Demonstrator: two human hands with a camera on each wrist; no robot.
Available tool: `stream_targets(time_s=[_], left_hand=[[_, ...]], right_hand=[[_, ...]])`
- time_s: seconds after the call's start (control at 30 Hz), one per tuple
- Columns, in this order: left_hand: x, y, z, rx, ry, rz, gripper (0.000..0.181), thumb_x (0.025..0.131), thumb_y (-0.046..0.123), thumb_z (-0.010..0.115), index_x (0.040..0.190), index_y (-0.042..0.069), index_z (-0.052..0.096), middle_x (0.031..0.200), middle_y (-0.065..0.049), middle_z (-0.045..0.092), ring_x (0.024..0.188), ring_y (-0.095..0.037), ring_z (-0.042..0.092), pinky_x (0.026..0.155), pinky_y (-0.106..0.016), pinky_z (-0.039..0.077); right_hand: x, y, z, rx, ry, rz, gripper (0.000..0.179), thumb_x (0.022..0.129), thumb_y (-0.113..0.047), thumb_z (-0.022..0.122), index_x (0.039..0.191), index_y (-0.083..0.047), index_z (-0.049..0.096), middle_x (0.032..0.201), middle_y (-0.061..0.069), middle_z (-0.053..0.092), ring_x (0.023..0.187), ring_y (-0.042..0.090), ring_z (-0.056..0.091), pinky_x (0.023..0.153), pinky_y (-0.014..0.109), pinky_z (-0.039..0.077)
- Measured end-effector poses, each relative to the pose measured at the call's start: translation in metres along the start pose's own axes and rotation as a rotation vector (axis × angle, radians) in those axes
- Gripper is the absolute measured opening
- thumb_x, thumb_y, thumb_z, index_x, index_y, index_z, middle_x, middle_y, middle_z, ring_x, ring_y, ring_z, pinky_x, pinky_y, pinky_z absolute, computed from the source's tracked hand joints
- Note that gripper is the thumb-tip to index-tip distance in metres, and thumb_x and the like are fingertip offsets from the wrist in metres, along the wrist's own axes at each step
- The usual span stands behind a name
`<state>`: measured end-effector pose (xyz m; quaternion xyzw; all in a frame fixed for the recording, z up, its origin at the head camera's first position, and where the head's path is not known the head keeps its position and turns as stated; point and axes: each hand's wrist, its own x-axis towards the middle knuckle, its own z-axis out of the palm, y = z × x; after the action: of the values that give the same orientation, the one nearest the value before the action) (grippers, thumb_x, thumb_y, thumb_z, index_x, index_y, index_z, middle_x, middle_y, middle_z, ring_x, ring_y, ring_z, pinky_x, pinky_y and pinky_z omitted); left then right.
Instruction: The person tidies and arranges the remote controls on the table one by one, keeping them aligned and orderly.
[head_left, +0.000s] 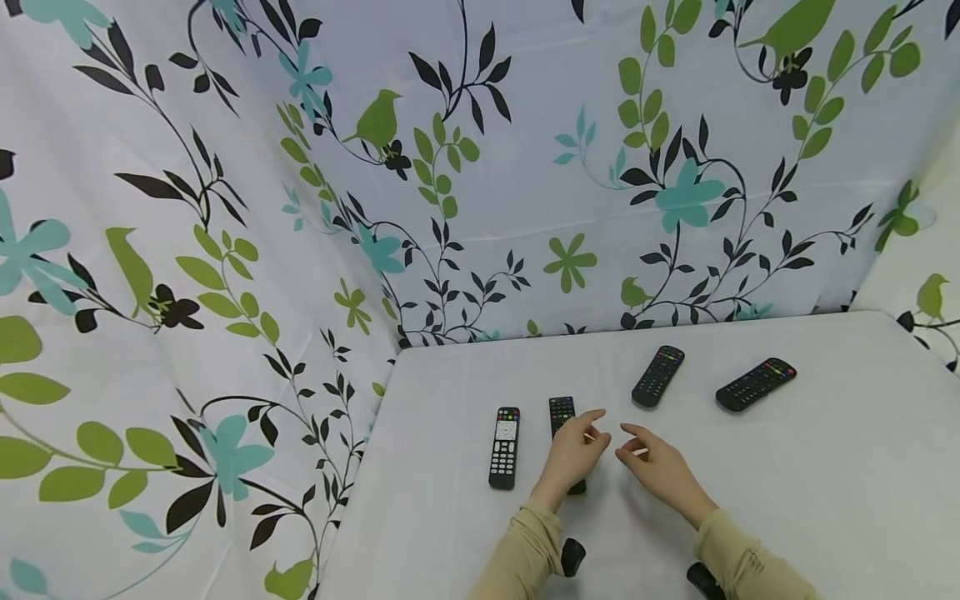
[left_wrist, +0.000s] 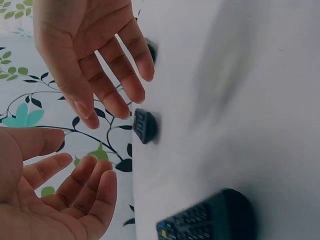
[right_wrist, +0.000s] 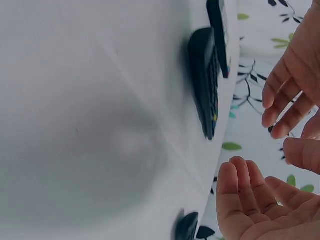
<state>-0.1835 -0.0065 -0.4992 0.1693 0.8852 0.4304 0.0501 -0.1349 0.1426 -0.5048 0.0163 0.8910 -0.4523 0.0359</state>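
My left hand (head_left: 573,454) hovers over a black remote control (head_left: 561,410), covering its middle in the head view. Just to the right is my right hand (head_left: 663,471), above the white table, fingertips facing the left hand's across a small gap. Both wrist views show the fingers loosely bent and nothing held; the left hand (left_wrist: 65,195) is lower in the left wrist view, the right hand (right_wrist: 265,205) lower in the right wrist view. Left of the hands lies another remote with white and grey buttons (head_left: 504,447).
Farther back on the white table (head_left: 450,375) lie two more black remotes, one near the middle (head_left: 657,377) and one to the right (head_left: 755,384). Small black objects show beside the left sleeve (head_left: 572,557) and right sleeve (head_left: 705,581). A leaf-and-bird patterned curtain (head_left: 525,208) hangs behind.
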Motion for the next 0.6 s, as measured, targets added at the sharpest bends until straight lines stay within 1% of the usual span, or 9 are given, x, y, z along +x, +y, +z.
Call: stream_targets(time_s=[0.1, 0.17, 0.27, 0.37, 0.5, 0.6], left_hand=[[0.012, 0.012, 0.000, 0.016, -0.005, 0.019, 0.036, 0.088, 0.020, 0.058, 0.124, 0.014, 0.060, 0.089, -0.005, 0.064, 0.076, -0.007, 0.058, 0.062, -0.016, 0.043], [0.022, 0.019, 0.001, 0.007, -0.004, 0.009, 0.035, 0.089, 0.021, 0.058, 0.123, 0.015, 0.061, 0.091, -0.005, 0.065, 0.079, -0.009, 0.059, 0.062, -0.017, 0.043], [0.038, 0.029, 0.006, -0.033, -0.001, -0.022, 0.034, 0.089, 0.022, 0.058, 0.122, 0.015, 0.061, 0.095, -0.005, 0.065, 0.083, -0.010, 0.060, 0.063, -0.018, 0.044], [0.052, 0.037, 0.014, -0.091, 0.004, -0.061, 0.033, 0.089, 0.021, 0.058, 0.121, 0.015, 0.062, 0.097, -0.006, 0.065, 0.085, -0.010, 0.059, 0.063, -0.018, 0.043], [0.072, 0.043, 0.027, -0.114, 0.004, -0.093, 0.033, 0.089, 0.021, 0.058, 0.121, 0.017, 0.062, 0.099, -0.006, 0.065, 0.083, -0.009, 0.055, 0.063, -0.019, 0.042], [0.084, 0.041, 0.034, -0.087, 0.021, -0.119, 0.033, 0.088, 0.020, 0.059, 0.121, 0.018, 0.062, 0.098, -0.005, 0.063, 0.082, -0.009, 0.053, 0.064, -0.019, 0.041]], right_hand=[[0.006, 0.001, -0.014, -0.028, 0.014, 0.011, 0.051, 0.092, -0.023, 0.055, 0.135, 0.002, 0.042, 0.109, 0.021, 0.063, 0.094, 0.031, 0.063, 0.070, 0.038, 0.051], [0.012, 0.003, -0.023, -0.051, 0.030, 0.012, 0.052, 0.093, -0.023, 0.054, 0.135, 0.003, 0.041, 0.111, 0.024, 0.062, 0.096, 0.035, 0.062, 0.072, 0.041, 0.051], [0.021, 0.006, -0.038, -0.079, 0.056, 0.010, 0.053, 0.094, -0.024, 0.052, 0.136, 0.004, 0.039, 0.114, 0.028, 0.060, 0.099, 0.040, 0.061, 0.073, 0.043, 0.051], [0.030, 0.011, -0.051, -0.099, 0.088, 0.005, 0.054, 0.094, -0.026, 0.050, 0.136, 0.006, 0.038, 0.114, 0.029, 0.059, 0.101, 0.042, 0.060, 0.074, 0.045, 0.051], [0.042, 0.019, -0.063, -0.110, 0.142, 0.019, 0.055, 0.095, -0.030, 0.047, 0.136, 0.006, 0.039, 0.116, 0.029, 0.058, 0.104, 0.044, 0.058, 0.076, 0.047, 0.051], [0.052, 0.024, -0.068, -0.121, 0.196, 0.044, 0.053, 0.094, -0.031, 0.046, 0.134, 0.004, 0.042, 0.116, 0.028, 0.059, 0.105, 0.043, 0.057, 0.076, 0.046, 0.050]])
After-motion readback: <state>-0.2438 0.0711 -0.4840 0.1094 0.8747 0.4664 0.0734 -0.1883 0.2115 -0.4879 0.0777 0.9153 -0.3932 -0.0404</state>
